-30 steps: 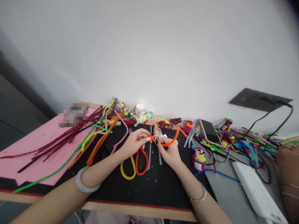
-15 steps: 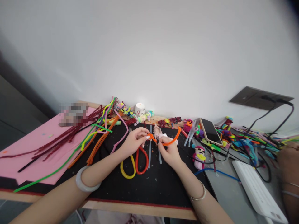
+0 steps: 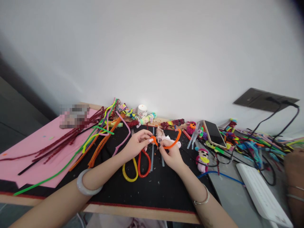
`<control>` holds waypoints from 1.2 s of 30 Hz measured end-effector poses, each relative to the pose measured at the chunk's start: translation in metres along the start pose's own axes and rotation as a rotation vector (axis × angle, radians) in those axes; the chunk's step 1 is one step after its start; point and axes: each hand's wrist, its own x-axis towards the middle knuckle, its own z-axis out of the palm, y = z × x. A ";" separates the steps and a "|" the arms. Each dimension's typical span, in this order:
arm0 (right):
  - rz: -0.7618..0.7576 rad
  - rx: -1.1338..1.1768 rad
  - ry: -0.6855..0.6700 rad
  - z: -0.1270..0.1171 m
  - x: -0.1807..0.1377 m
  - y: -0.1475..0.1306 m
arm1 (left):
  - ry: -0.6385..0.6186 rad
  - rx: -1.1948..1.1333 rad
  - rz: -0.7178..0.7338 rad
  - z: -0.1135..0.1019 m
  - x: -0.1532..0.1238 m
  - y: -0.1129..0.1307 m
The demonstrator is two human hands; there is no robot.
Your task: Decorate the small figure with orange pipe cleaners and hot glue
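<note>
An orange pipe cleaner is stretched between my two hands, its left end curled into a small loop and its free end arching up on the right. My left hand pinches the curled end. My right hand pinches the stem just beside the loop, with thumb and finger pressed together. Under and in front of my left hand lie scissors with one yellow and one red handle. Behind my right hand are a glue gun, partly covered, and translucent glue sticks on the black mat.
Loose pipe cleaners spread over a pink sheet at left. A small pipe-cleaner doll, a phone and a white power strip lie to the right. Another person's arm is at the far right edge.
The loop at the pipe cleaner's left end looks rounder, and its free end has swung slightly left. My right hand has shifted a little to the left.
</note>
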 end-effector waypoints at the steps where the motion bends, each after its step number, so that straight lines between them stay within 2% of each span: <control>1: -0.001 -0.003 -0.001 0.000 0.000 0.000 | -0.001 0.001 -0.001 0.000 0.000 0.000; 36: -0.037 -0.050 -0.055 0.000 -0.001 0.000 | -0.064 0.050 0.019 0.001 -0.001 0.000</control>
